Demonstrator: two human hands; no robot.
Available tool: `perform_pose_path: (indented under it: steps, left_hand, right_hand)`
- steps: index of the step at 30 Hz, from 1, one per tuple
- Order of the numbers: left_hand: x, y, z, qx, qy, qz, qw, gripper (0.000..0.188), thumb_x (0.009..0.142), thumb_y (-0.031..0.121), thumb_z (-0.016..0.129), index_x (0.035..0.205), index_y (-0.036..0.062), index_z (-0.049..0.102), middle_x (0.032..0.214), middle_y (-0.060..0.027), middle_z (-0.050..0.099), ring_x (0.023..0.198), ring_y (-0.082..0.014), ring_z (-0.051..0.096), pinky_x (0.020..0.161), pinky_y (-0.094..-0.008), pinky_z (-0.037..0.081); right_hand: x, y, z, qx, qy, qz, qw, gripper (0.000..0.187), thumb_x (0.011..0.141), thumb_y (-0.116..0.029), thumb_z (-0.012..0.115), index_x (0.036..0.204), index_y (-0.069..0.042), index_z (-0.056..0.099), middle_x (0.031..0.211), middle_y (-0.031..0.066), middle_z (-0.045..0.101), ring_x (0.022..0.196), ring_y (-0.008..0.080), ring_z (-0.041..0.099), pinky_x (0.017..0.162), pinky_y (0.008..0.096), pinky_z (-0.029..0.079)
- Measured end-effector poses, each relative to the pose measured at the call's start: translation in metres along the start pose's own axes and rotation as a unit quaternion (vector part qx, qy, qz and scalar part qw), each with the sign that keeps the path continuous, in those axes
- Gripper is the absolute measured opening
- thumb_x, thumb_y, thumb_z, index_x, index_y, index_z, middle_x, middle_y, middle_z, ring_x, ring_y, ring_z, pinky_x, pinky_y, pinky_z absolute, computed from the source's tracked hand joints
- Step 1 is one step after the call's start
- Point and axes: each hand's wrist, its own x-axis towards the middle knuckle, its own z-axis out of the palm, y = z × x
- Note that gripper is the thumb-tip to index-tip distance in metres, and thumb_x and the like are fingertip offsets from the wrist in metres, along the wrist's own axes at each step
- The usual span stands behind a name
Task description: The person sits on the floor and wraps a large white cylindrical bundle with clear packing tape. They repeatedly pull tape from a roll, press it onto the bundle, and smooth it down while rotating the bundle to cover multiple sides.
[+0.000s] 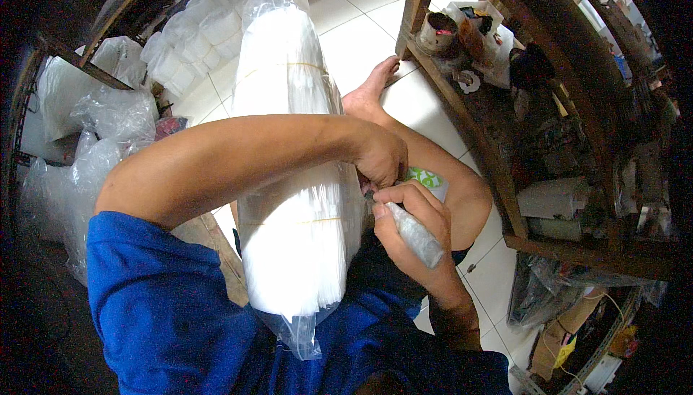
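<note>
A long bundle of white sheets or bags in clear plastic (292, 251) lies lengthwise over my lap, with thin yellowish bands around it. My left forearm crosses over the bundle, and my left hand (382, 155) is curled at its right side. What those fingers pinch is hidden. Just below it, my right hand (415, 214) is closed around a tool with a thick grey wrapped handle (416, 236). The tool's dark tip points toward the left hand, and its working end is mostly hidden. A green and white patterned piece (426, 177) shows beside the hands, over my leg.
Several plastic-wrapped white bundles (191, 41) lie on the tiled floor (346, 27) at the far left. Crumpled clear bags (108, 128) are piled at left. A wooden shelf frame (462, 113) stands close on the right, holding a tin (438, 34) and assorted items.
</note>
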Motion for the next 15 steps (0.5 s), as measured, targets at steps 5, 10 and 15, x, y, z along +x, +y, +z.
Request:
perform_pose_path:
  steps: [5, 10, 15]
  left_hand:
    - [0.009, 0.005, -0.004, 0.159, 0.059, 0.017, 0.985, 0.034, 0.070, 0.016, 0.072, 0.098, -0.0025, 0.072, 0.084, -0.0155, 0.071, 0.075, -0.0246, 0.069, 0.069, -0.0383, 0.054]
    - [0.013, -0.011, -0.014, 0.076, 0.086, -0.009, 0.993, 0.041, 0.067, 0.024, 0.073, 0.100, -0.0007, 0.073, 0.088, -0.0187, 0.072, 0.079, -0.0287, 0.071, 0.074, -0.0387, 0.055]
    - [0.029, 0.001, -0.026, 0.133, 0.269, 0.021, 0.954, 0.046, 0.065, 0.031, 0.074, 0.100, 0.0014, 0.074, 0.091, -0.0216, 0.072, 0.085, -0.0340, 0.071, 0.079, -0.0413, 0.055]
  right_hand:
    - [-0.007, 0.006, -0.005, 0.039, -0.020, -0.007, 0.999, 0.014, 0.084, -0.008, 0.067, 0.094, -0.002, 0.060, 0.083, 0.0133, 0.060, 0.075, 0.0277, 0.063, 0.068, 0.0376, 0.050]
    - [-0.027, 0.008, -0.033, 0.051, 0.097, 0.013, 0.994, 0.013, 0.091, -0.017, 0.062, 0.091, -0.004, 0.058, 0.084, 0.0128, 0.060, 0.078, 0.0263, 0.060, 0.071, 0.0379, 0.049]
    - [-0.016, 0.004, -0.009, 0.073, 0.148, -0.040, 0.986, 0.010, 0.098, -0.011, 0.052, 0.103, -0.002, 0.056, 0.095, 0.0127, 0.061, 0.087, 0.0236, 0.059, 0.079, 0.0377, 0.049]
